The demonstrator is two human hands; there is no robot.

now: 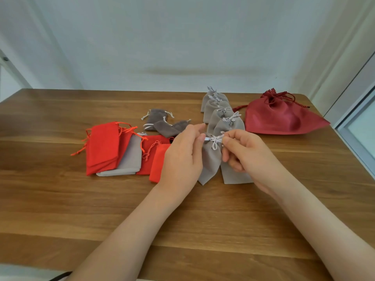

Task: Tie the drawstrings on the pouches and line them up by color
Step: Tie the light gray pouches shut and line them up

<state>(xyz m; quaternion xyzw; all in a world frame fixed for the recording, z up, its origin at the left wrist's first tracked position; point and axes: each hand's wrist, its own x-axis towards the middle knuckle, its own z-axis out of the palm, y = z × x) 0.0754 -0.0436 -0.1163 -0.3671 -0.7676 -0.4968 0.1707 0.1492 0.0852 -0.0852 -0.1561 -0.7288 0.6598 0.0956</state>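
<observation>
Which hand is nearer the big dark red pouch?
Right. The right hand is just left of the dark red pouch; the left hand lies farther left, past the drawstring both pinch.

Seven light grey pouches [211, 159], roughly four red pouches [102, 146], three dark grey pouches [158, 115], one maroon bag [278, 118]

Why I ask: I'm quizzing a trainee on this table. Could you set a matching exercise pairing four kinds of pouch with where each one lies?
Things:
1. dark red bag
2. bright red pouches
3. brown-grey pouches
4. light grey pouch being tied

Places:
A. between the left hand and right hand, which pinch its drawstring
B. far right of the table, drawn shut
C. left pile, strings loose
D. centre, beyond the left hand

Pairs: 1-B, 2-C, 3-D, 4-A.
</observation>
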